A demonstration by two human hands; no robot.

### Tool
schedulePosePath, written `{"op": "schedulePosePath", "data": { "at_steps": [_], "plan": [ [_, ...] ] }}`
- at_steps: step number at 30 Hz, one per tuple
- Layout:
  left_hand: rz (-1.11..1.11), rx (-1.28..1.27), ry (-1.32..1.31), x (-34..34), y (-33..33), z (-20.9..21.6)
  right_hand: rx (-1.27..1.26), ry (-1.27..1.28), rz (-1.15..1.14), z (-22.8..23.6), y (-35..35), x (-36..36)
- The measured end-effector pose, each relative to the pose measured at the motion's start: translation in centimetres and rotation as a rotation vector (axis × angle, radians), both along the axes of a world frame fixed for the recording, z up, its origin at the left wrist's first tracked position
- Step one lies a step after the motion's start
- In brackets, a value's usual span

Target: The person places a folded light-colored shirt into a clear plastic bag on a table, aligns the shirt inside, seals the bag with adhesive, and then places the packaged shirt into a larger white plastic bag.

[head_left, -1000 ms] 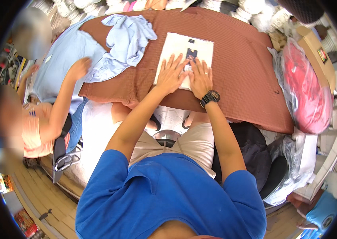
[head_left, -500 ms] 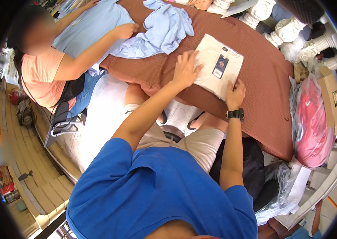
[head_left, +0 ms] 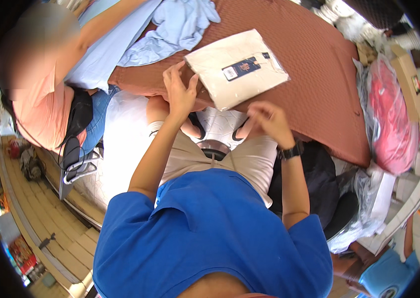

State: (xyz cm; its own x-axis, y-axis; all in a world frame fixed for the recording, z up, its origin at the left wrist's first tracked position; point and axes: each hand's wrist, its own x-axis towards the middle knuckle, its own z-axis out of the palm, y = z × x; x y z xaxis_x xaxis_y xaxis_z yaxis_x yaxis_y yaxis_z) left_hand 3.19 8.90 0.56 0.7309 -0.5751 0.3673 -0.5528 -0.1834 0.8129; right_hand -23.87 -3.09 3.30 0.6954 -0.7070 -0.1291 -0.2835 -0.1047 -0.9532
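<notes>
On the brown-covered table [head_left: 316,94] lies a folded cream shirt [head_left: 239,85] in clear plastic, askew, one corner at the near edge. The left hand [head_left: 179,93] is beside its left side, fingers spread. The right hand [head_left: 274,121], below it, is blurred but seems loosely spread. Blue cloth [head_left: 177,35] lies farther left.

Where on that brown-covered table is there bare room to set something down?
The widest bare stretch of brown cloth lies between the cream packet and the red bundle at right. A smaller one lies beyond the packet, right of the light blue cloth. That cloth crowds the left end; the left hand and right hand crowd the near edge.
</notes>
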Motion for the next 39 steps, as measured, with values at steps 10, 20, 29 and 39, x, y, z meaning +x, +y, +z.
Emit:
{"op": "schedulePosePath", "data": {
  "at_steps": [10,20,29,39],
  "plan": [
    [-0.223,-0.024,0.411,-1.3,-2.9,-1.6,-0.614,0.279,-0.468,-4.7,-16.4,1.5],
    [-0.463,0.086,1.153,2.9,-2.9,-0.5,0.372,-0.167,-0.433,-2.5,-10.8,-2.4],
    [-0.569,-0.242,0.899,5.2,-8.9,5.0,0.054,-0.554,-0.358,7.4,-10.2,-1.8],
    [-0.268,-0.237,0.877,11.7,-6.7,3.2,-0.486,-0.091,-0.091,0.5,-4.0,-2.9]
  ]
}}
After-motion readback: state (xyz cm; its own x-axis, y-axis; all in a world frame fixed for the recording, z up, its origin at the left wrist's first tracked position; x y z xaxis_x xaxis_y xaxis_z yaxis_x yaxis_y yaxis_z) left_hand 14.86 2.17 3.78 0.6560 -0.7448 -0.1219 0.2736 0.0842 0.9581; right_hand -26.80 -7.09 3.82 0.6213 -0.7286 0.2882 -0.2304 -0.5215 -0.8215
